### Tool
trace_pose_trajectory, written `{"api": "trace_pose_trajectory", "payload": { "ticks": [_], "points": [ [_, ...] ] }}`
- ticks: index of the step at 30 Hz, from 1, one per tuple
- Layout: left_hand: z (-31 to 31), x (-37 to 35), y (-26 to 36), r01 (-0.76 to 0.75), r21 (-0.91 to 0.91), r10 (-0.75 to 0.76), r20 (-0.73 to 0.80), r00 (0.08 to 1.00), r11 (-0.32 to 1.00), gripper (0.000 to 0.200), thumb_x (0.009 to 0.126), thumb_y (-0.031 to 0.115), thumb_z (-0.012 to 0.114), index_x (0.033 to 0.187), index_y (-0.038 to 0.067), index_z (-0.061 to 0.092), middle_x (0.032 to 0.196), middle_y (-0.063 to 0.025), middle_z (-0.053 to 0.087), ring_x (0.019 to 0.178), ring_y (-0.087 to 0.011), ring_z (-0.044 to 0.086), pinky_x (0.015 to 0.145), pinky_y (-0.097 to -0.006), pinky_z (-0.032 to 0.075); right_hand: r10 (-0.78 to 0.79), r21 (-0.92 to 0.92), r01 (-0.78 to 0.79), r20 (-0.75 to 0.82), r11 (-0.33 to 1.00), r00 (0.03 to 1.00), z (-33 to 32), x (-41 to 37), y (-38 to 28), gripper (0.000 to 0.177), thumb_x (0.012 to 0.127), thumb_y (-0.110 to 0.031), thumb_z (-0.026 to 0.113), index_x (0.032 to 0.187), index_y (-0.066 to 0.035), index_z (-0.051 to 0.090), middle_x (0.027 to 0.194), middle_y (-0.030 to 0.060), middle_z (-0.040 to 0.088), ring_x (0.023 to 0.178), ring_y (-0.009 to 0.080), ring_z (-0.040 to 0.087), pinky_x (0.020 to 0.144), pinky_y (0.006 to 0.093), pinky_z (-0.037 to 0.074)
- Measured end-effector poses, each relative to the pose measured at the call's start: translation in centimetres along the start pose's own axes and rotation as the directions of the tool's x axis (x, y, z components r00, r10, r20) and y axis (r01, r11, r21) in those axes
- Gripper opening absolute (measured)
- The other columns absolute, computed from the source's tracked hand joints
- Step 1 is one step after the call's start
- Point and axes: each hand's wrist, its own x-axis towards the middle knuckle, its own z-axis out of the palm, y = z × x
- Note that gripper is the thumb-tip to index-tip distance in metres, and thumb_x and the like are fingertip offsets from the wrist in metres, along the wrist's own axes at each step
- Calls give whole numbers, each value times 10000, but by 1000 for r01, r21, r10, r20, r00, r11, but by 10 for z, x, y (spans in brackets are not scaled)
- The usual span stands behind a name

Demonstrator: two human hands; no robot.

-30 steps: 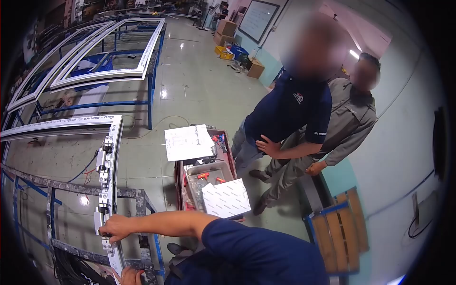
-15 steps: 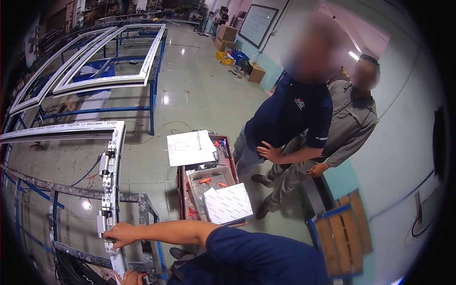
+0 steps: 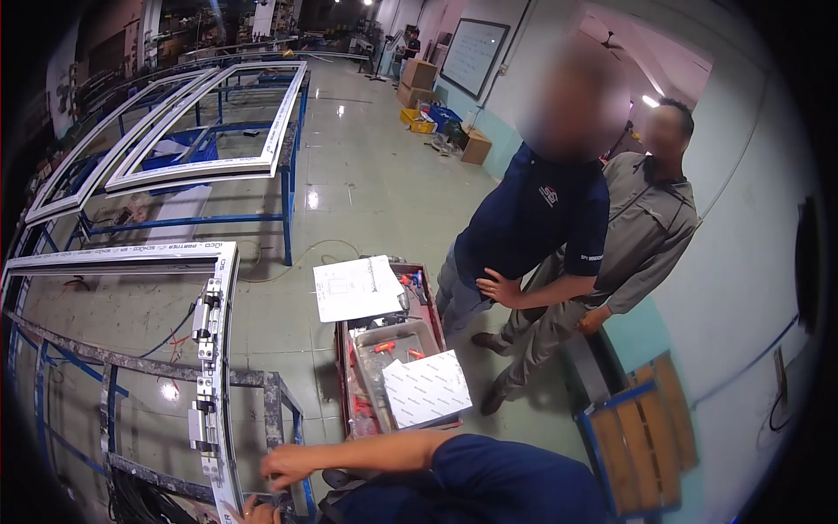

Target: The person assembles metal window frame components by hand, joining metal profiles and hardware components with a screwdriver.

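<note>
A white window frame (image 3: 131, 255) with printed protective film lies on a stand at the left. Along its right-hand bar sit silver hinges (image 3: 202, 419) and metal plates. My right hand (image 3: 290, 465) hovers just right of this bar, apart from it, with fingers curled downward; anything between them is too small to make out. At the bottom edge, my left hand (image 3: 259, 512) is beside the bar's near end, partly cut off by the view. Its fingers look bent together, and what they grip is hidden.
A red tool cart (image 3: 343, 384) holds a grey tray, red-handled tools, paper sheets (image 3: 362, 288) and a white patterned box (image 3: 427, 389). Two people (image 3: 532, 218) stand beyond it. More white frames (image 3: 192, 179) rest on blue stands (image 3: 288, 210). A wooden-slatted rack (image 3: 642, 445) leans at right.
My right hand has left the hinge on the bar and moved right and down, near my left hand. The view has shifted slightly, so the scene sits lower.
</note>
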Motion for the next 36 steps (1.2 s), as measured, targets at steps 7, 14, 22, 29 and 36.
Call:
{"api": "trace_pose_trajectory", "payload": {
  "ticks": [7, 14, 22, 29, 36],
  "points": [
    [26, 45, 35, 10, -135, 18, 207, 978, 991, 193, 918, 262, 648, 973, 84, 699, 1031, -81, 696, 1154, -306, 582, 966, -630, 360, 161, 38, -160, -24, 986, 987, 19, -97, 14, 261, 831, -297, 702, 924, -56, 667, 957, 139, 646, 918, 373, 644, 754, 478, 508],
    [41, 71, 65, -123, -192, 162, 199, 967, 974, 166, 897, 256, 665, 927, 95, 691, 1001, -95, 679, 1055, -327, 615, 1005, -617, 359, 235, 22, -234, -155, 972, 960, 12, -145, 4, 252, 860, -297, 695, 955, -68, 645, 937, 125, 631, 871, 366, 636, 729, 472, 495],
    [35, 92, 81, -70, -214, 145, 363, 920, 974, 198, 879, 281, 694, 911, 86, 684, 1020, -103, 681, 1072, -319, 610, 1060, -577, 346, 265, 40, -267, -311, 963, 913, 7, -161, -3, 229, 887, -282, 684, 955, -66, 647, 943, 121, 623, 831, 368, 624, 717, 463, 488],
    [27, 120, 91, -43, -354, 85, 104, 991, 934, 413, 831, 190, 690, 1203, 18, 640, 1257, -171, 631, 1299, -375, 492, 1157, -630, 145, 361, 169, -320, -360, 932, 861, 7, -179, 6, 204, 921, -224, 649, 1002, -38, 659, 956, 134, 625, 898, 354, 630, 772, 433, 501],
    [24, 214, 24, 497, 259, -428, -280, 859, 828, 916, 850, 264, 709, 1566, 26, 189, 1630, -164, 197, 1496, -336, 215, 1174, -595, 175, 666, 428, -510, -474, 746, 576, 28, -243, 30, 315, 912, -311, 705, 1004, -10, 718, 956, 117, 713, 885, 220, 673, 810, 331, 514]
  ]
}}
